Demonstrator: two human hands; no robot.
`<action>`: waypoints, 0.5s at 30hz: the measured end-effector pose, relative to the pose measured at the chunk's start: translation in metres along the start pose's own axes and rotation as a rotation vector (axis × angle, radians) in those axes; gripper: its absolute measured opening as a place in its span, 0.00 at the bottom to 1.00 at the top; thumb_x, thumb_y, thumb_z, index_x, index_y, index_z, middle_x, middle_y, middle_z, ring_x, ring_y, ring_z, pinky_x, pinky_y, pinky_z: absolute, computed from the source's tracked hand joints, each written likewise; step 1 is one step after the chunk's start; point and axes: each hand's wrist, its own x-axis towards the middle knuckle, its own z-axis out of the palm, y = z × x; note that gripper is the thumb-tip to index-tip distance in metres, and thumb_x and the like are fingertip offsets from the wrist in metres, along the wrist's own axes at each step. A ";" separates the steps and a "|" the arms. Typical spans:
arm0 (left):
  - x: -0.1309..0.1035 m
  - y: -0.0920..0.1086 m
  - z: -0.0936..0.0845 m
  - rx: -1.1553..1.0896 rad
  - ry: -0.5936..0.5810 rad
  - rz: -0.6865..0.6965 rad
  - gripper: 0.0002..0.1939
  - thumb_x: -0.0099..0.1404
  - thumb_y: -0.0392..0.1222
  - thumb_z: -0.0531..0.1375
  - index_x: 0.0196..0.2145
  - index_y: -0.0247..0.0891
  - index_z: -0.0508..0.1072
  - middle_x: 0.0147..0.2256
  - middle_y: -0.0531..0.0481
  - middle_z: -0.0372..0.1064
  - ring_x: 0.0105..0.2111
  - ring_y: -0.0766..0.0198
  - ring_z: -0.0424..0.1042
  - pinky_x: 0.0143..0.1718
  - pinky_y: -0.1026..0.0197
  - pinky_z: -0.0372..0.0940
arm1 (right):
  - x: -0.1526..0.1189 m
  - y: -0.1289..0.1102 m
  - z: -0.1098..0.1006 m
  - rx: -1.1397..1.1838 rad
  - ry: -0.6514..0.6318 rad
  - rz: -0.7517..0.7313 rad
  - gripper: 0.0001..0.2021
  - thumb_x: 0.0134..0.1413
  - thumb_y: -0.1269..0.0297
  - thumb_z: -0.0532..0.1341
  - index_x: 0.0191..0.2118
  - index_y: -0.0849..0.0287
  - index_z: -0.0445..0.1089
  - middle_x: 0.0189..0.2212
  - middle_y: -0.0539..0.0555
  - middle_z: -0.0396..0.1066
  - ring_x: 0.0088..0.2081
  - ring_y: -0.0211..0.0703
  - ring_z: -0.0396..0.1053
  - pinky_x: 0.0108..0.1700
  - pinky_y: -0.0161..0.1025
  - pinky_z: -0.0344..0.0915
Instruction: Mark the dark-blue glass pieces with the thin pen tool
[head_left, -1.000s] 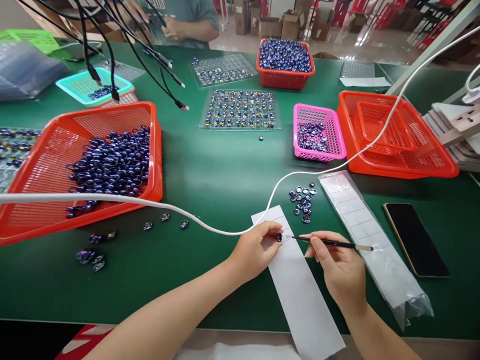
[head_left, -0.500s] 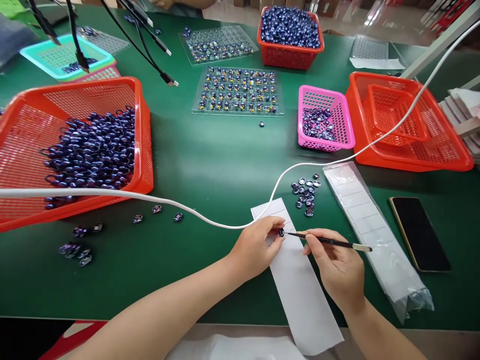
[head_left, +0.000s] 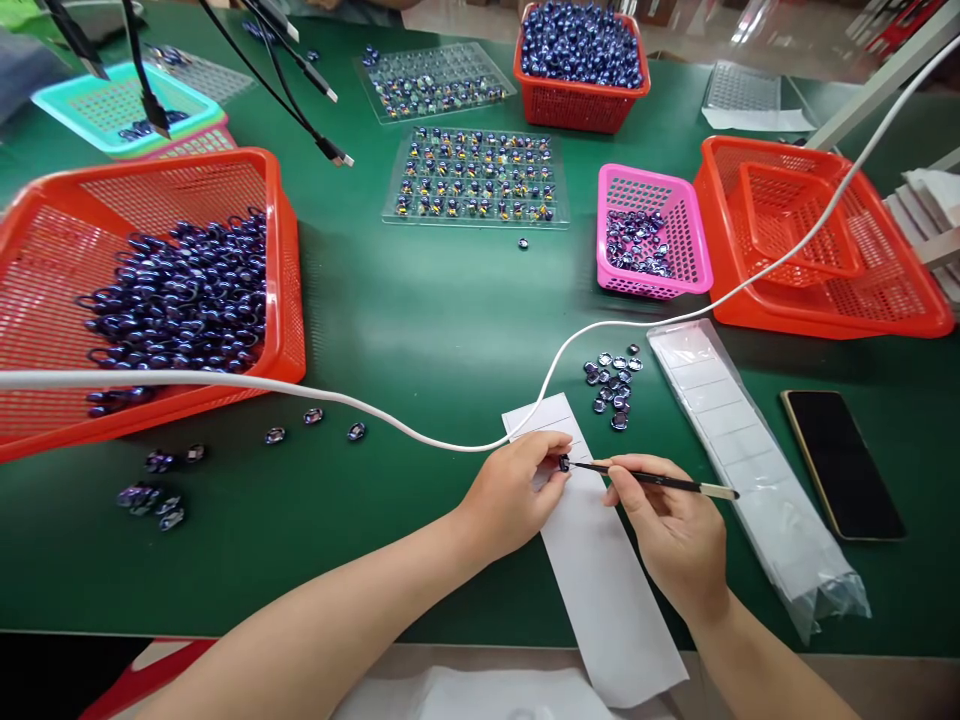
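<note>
Between the thumb and fingers of my left hand [head_left: 514,492] is a small dark shiny bead-like piece [head_left: 564,463], held above a white paper strip [head_left: 600,570]. My right hand [head_left: 671,525] grips a slim black pointed tool [head_left: 660,480] like a pen; the kind of tool is unclear. It has a pale rear end, and its fine tip meets or nearly meets the piece. Beyond my right hand, several loose oval dark pieces [head_left: 619,405] lie on the green table [head_left: 420,330]. My fingers partly hide the held piece.
A white cable [head_left: 420,440] crosses before my hands. Left stands a red basket [head_left: 289,290] of dark looped pieces; ahead are clear bead trays [head_left: 480,222]. A pink basket [head_left: 652,285], a red basket [head_left: 825,318], a plastic-wrapped card strip [head_left: 750,470] and a phone [head_left: 844,465] lie right.
The view has shifted very slightly. The tool's rear end sits a little further left, and both hands keep nearly the same pose and grip.
</note>
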 end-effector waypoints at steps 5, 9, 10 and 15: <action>-0.001 -0.001 0.000 -0.002 -0.007 -0.001 0.15 0.62 0.31 0.61 0.47 0.37 0.72 0.43 0.46 0.77 0.38 0.61 0.78 0.43 0.58 0.75 | 0.001 0.001 0.001 -0.011 0.001 -0.010 0.06 0.64 0.62 0.63 0.41 0.57 0.76 0.30 0.51 0.78 0.27 0.37 0.76 0.30 0.31 0.71; -0.001 -0.001 -0.001 -0.009 -0.011 -0.017 0.16 0.62 0.31 0.61 0.48 0.38 0.72 0.43 0.46 0.77 0.38 0.61 0.79 0.43 0.59 0.75 | 0.001 0.002 0.002 -0.021 0.006 -0.013 0.06 0.64 0.62 0.63 0.41 0.57 0.76 0.30 0.50 0.78 0.27 0.37 0.76 0.31 0.31 0.71; 0.000 -0.001 -0.001 -0.011 -0.013 -0.021 0.16 0.62 0.31 0.61 0.48 0.38 0.72 0.43 0.46 0.77 0.38 0.61 0.79 0.43 0.59 0.75 | 0.001 0.001 0.001 -0.024 0.008 -0.013 0.06 0.64 0.62 0.63 0.41 0.57 0.76 0.30 0.50 0.78 0.27 0.36 0.76 0.30 0.30 0.71; 0.000 0.000 -0.001 -0.023 -0.018 -0.033 0.16 0.62 0.31 0.61 0.48 0.38 0.72 0.43 0.47 0.78 0.39 0.61 0.79 0.44 0.59 0.75 | -0.001 0.002 0.000 -0.054 0.005 -0.031 0.05 0.64 0.62 0.63 0.42 0.56 0.75 0.28 0.49 0.77 0.28 0.37 0.76 0.30 0.30 0.71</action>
